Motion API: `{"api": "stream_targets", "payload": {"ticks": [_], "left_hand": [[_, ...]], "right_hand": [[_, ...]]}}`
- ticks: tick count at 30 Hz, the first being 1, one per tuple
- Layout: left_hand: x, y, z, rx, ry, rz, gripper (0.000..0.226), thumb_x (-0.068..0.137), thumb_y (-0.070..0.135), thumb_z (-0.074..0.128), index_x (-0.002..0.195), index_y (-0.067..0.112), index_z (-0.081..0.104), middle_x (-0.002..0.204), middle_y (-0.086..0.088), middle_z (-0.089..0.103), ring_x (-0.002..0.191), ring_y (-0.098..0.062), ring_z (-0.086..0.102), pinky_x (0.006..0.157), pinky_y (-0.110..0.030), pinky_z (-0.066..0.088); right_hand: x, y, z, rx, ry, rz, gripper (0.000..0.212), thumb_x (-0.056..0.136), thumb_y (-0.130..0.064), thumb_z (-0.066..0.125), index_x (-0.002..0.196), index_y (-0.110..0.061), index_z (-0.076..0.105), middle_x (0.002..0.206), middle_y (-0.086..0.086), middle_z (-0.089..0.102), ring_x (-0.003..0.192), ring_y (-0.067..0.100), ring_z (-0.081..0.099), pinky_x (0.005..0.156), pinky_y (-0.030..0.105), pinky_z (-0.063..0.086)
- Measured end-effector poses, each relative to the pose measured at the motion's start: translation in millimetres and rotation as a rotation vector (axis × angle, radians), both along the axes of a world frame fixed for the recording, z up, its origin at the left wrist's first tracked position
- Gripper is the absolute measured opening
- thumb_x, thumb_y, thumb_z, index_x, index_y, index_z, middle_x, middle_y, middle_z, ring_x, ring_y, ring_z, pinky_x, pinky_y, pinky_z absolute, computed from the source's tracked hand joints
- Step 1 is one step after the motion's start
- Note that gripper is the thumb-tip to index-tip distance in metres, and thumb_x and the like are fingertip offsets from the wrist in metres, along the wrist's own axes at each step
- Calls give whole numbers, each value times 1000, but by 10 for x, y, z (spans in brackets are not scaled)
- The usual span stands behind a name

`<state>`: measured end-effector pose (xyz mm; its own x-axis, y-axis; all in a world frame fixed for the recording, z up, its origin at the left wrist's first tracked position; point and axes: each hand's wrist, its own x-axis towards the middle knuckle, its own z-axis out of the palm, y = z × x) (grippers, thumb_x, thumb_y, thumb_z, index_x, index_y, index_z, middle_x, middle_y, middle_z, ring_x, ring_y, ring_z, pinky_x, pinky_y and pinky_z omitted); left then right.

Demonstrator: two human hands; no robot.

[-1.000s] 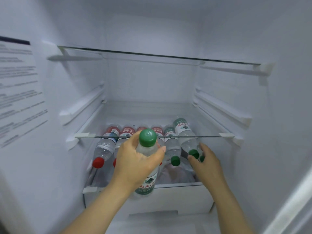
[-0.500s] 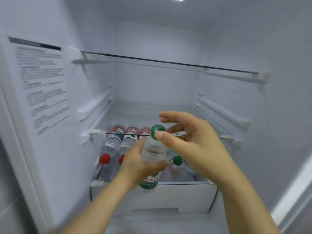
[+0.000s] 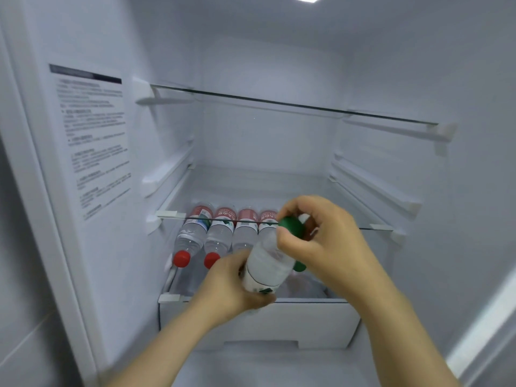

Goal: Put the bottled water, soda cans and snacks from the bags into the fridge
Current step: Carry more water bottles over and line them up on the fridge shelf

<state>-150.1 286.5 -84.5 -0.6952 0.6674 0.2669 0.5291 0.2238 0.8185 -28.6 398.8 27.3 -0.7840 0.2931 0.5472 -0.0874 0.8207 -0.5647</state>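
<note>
I hold a clear water bottle with a green cap (image 3: 268,261) in front of the open fridge, tilted with its cap up and to the right. My left hand (image 3: 231,286) grips its lower body. My right hand (image 3: 318,241) curls round the neck and cap. Behind them, in the white drawer (image 3: 251,319), several water bottles lie side by side with caps toward me, the two leftmost red-capped (image 3: 192,238). Another green cap (image 3: 300,266) shows just under my right hand. Bottles further right are hidden by my hands.
A glass shelf (image 3: 374,227) sits just above the drawer, and a second glass shelf (image 3: 293,104) is higher up. White side rails line both walls. A printed label (image 3: 92,141) is on the left wall.
My right hand left the bottles in the drawer and came up to take the held bottle's cap end. The bottle has tilted to the right, and my view has pulled back.
</note>
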Motion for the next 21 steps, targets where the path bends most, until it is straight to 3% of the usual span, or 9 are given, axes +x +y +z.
{"api": "stream_targets", "payload": {"ticks": [5, 8, 10, 12, 14, 18, 21], "left_hand": [[24, 88, 31, -16, 255, -24, 48, 58, 25, 76, 103, 31, 63, 92, 14, 67, 86, -2, 61, 74, -25, 52], [18, 196, 29, -77, 438, -63, 42, 60, 20, 69, 100, 31, 61, 92, 16, 63, 89, -3, 56, 75, -26, 48], [-14, 289, 47, -131, 573, -90, 43, 60, 20, 68, 100, 33, 58, 96, 19, 59, 94, -3, 52, 80, -27, 46], [-72, 398, 60, -155, 662, -111, 52, 63, 19, 68, 111, 35, 55, 109, 18, 57, 106, -7, 50, 94, -30, 41], [-133, 520, 71, -164, 731, -130, 58, 64, 15, 68, 118, 31, 55, 117, 13, 56, 113, -10, 47, 106, -36, 33], [-254, 673, 35, -132, 751, -75, 67, 63, 20, 75, 126, 25, 54, 129, 7, 54, 123, -16, 44, 109, -42, 32], [-325, 664, -35, -107, 624, 94, 79, 68, 38, 77, 138, 23, 43, 141, 3, 42, 132, -19, 36, 112, -40, 28]], "right_hand": [[303, 236, -279, -197, 29, -148, 15, 77, -22, 71, 73, -19, 56, 66, -1, 57, 55, 12, 47, 51, 20, 39], [396, 314, -503, -266, -139, -253, 15, 83, -28, 61, 73, -20, 53, 61, -3, 54, 56, 16, 52, 57, 33, 49], [405, 376, -605, -334, -264, -290, 18, 87, -39, 56, 81, -23, 56, 73, -3, 61, 62, 20, 60, 62, 38, 52], [394, 452, -652, -417, -359, -261, 28, 87, -52, 56, 94, -25, 60, 83, -3, 64, 54, 13, 60, 50, 28, 50], [367, 517, -680, -469, -425, -179, 38, 82, -59, 62, 100, -25, 62, 79, -4, 63, 46, 8, 55, 43, 21, 42], [315, 575, -804, -575, -292, -169, 25, 79, -47, 72, 94, -26, 69, 66, -6, 60, 41, 8, 48, 39, 18, 35], [263, 518, -978, -840, -146, -202, 25, 81, -43, 71, 94, -22, 70, 64, -4, 60, 40, 9, 43, 39, 19, 33]]}}
